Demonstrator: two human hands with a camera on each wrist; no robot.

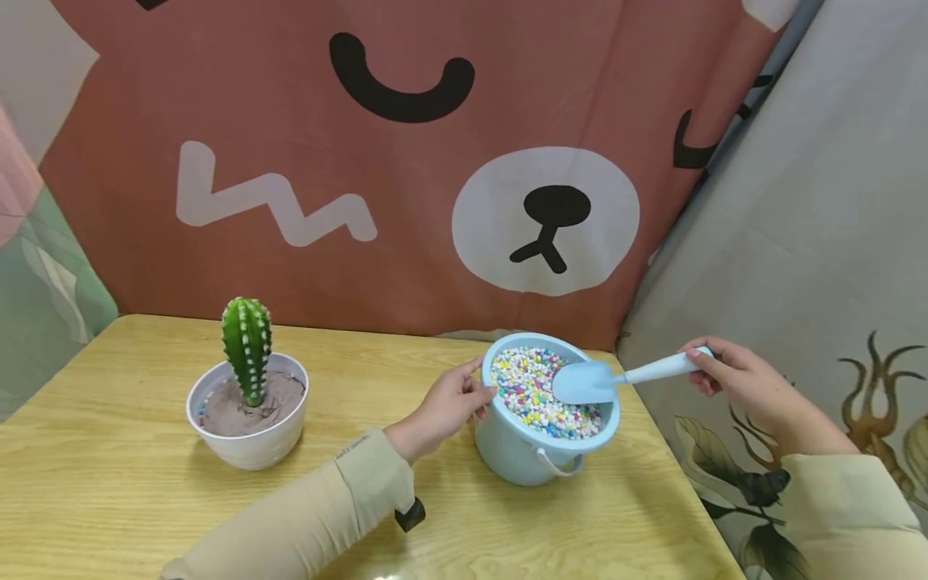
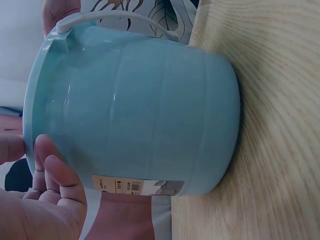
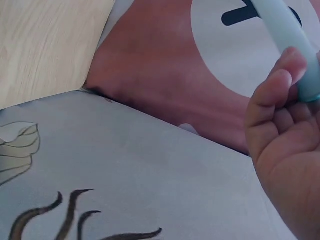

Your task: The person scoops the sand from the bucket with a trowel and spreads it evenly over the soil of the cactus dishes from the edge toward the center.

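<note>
A light blue bucket (image 1: 507, 459) stands on the table, filled nearly to the rim with small multicoloured beads (image 1: 522, 395). My left hand (image 1: 451, 400) pinches its left rim, thumb on one side and curled fingers on the other, as the left wrist view shows beside the bucket wall (image 2: 140, 105). With my right hand (image 1: 747, 391) I grip the end of a light blue toy shovel (image 1: 586, 382). Its blade overlaps the beads and the right rim in the head view, and the handle slants up to the right. In the right wrist view, fingers curl round the handle (image 3: 285, 35).
At the left of the wooden table (image 1: 377, 524) a green cactus (image 1: 247, 350) stands in a white pot (image 1: 254, 451) with brownish filling. A printed bear curtain (image 1: 406, 266) hangs behind the table, and a pale curtain (image 1: 783, 266) at the right. The bucket's white handle (image 1: 558, 466) hangs down in front.
</note>
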